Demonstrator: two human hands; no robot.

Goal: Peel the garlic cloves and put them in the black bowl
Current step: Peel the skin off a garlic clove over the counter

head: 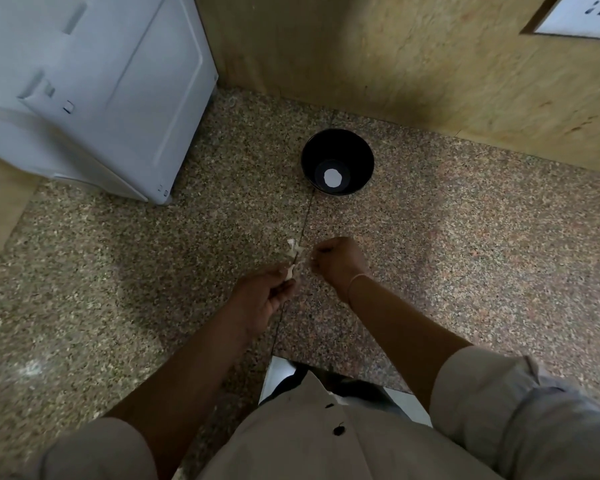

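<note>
So most of the view is a speckled granite counter (118,271) with a dark seam (305,216) running down the middle, and a beige wall (395,64) behind it. A big white appliance (101,81) sits in the far left corner, and a white socket plate (586,15) is on the wall at top right. The person's pale shirt (309,445) fills the bottom, sleeves rolled up.

The black bowl (326,147) is upright near the wall, well apart from the hands. There's a round white spot (332,177) on its bottom, no idea what that is tbh.

Both hands are over the seam, close together but not touching. The left hand (260,299) is palm up with its fingertips pinching a small white bit of garlic (289,273). A scrap of papery skin (295,249) sticks out just past it; can't tell if it's still attached or lying on the counter. The right hand (336,261) is knuckles up with the fingers curled under. It's blurry, so I can't tell whether it's got anything in it. Thin bangle (355,280) on that wrist
</note>
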